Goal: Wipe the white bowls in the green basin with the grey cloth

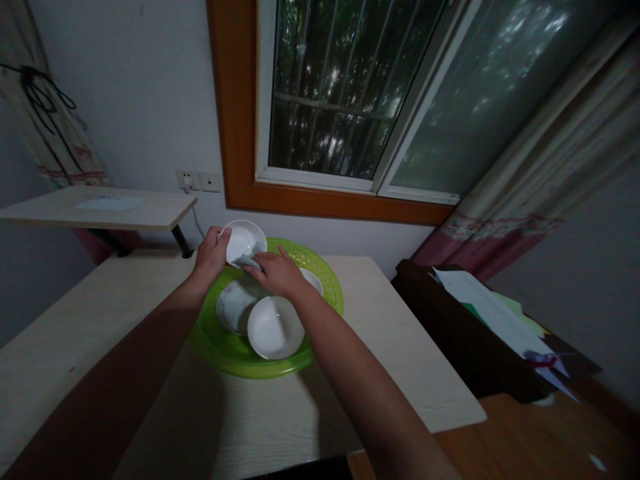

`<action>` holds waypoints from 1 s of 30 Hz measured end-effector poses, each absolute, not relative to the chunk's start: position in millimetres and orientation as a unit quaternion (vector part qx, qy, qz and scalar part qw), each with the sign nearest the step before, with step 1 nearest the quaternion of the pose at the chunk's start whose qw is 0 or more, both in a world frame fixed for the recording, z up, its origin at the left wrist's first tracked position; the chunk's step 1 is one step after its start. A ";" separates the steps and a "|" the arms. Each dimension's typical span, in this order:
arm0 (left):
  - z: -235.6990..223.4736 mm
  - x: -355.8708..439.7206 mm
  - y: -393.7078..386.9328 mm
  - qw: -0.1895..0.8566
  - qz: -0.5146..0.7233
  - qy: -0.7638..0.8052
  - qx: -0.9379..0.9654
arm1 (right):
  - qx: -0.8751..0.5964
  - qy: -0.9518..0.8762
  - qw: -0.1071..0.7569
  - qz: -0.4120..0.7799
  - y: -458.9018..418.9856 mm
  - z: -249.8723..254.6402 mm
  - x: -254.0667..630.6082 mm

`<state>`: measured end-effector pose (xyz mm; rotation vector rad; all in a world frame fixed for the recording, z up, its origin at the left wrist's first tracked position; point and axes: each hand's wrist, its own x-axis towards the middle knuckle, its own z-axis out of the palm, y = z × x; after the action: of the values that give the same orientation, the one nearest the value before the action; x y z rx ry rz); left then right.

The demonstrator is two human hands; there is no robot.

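My left hand (211, 254) grips the rim of a small white dish (246, 238), held tilted above the green plastic basin (330, 283). My right hand (276, 271) presses a pale cloth (247, 261) against the dish's lower edge, fingers closed on the cloth. Inside the basin lie a white bowl (274, 327) at the front, a patterned plate (234, 303) to its left, and another white dish (313, 279) partly hidden behind my right wrist.
The basin stands on a light wooden table (380, 333). A smaller side table (100, 208) is at the back left, with wall sockets (198, 181) behind. A dark cabinet with papers (490, 313) stands to the right under a window and curtain.
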<state>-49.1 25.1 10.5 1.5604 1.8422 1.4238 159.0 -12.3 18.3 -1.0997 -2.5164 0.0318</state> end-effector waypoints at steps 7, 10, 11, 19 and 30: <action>11.7 -46.2 25.9 0.189 0.488 0.639 0.564 | -0.426 -0.879 0.202 -0.068 -4.5 12.9 165.5; 12.1 -45.8 24.3 0.194 0.492 0.632 0.567 | -0.429 -0.877 0.196 -0.092 -2.8 12.3 166.3; 12.2 -45.9 23.9 0.191 0.490 0.633 0.568 | -0.426 -0.879 0.192 -0.098 -3.0 12.7 166.0; 11.8 -48.1 24.8 0.171 0.491 0.655 0.548 | -0.398 -0.898 0.167 -0.080 -11.5 22.5 159.5; 5.7 -46.6 25.1 0.207 0.495 0.624 0.568 | -0.320 -0.933 0.159 0.042 -17.1 13.3 151.7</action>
<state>-46.6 25.1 5.7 1.5815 1.7388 1.3791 151.7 -17.1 13.3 -0.9133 -2.6671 0.1190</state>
